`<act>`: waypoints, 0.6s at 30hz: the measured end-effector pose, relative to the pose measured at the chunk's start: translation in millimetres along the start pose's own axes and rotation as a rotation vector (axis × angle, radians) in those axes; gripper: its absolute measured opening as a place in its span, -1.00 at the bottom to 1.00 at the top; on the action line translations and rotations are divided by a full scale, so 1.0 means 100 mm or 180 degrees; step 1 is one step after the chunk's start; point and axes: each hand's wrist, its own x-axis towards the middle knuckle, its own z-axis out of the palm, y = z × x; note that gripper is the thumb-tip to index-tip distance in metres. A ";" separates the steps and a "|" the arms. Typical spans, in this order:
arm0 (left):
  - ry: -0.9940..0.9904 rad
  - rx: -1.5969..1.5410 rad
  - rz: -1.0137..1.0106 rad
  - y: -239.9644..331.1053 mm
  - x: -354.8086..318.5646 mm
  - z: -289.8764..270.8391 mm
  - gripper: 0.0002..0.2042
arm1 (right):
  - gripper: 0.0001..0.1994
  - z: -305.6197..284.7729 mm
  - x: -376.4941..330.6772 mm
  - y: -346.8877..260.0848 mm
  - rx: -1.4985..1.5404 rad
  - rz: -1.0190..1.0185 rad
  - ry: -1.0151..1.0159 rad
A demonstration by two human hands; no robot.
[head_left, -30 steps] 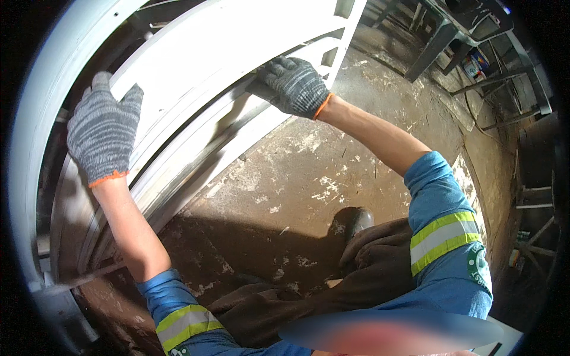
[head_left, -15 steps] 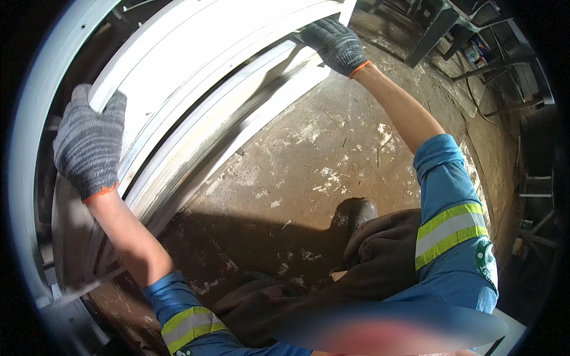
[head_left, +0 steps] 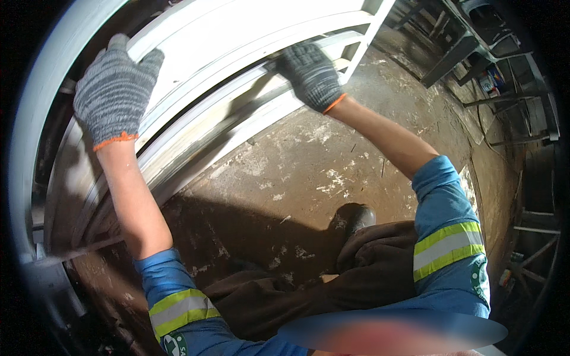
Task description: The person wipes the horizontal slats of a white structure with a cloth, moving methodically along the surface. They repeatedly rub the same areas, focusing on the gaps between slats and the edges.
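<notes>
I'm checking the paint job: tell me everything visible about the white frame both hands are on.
The white frame looks like painted metal, built of long parallel bars with a cross piece at its far end. It lies slanted above the stained concrete floor. The gloved left hand rests on its upper bar; the gloved right hand presses a lower rail.

Left hand [head_left: 116,89] flat, raised; right hand [head_left: 310,75] palm-down, arm outstretched.
</notes>
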 end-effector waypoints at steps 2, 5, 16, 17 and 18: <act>-0.0171 0.0096 -0.0025 0.03 0.00 -0.07 -0.37 | -0.40 -0.05 0.00 -0.38 0.0069 -0.0037 0.0274; -0.0211 -0.0015 -0.0047 0.08 0.00 -0.13 -0.37 | -0.44 -0.19 0.00 -0.28 0.0233 -0.0109 0.0139; 0.0485 -0.0053 0.0221 -0.11 0.05 0.24 -0.35 | -0.55 -0.11 -0.36 1.28 -0.0289 0.0410 0.0202; 0.0495 -0.0059 0.0235 -0.12 0.02 0.22 -0.35 | -0.57 -0.24 -0.34 1.20 -0.0320 0.0224 0.0351; 0.0505 -0.0071 0.0248 -0.11 0.00 0.18 -0.35 | -0.58 -0.18 -0.33 1.18 -0.0442 0.0370 0.0401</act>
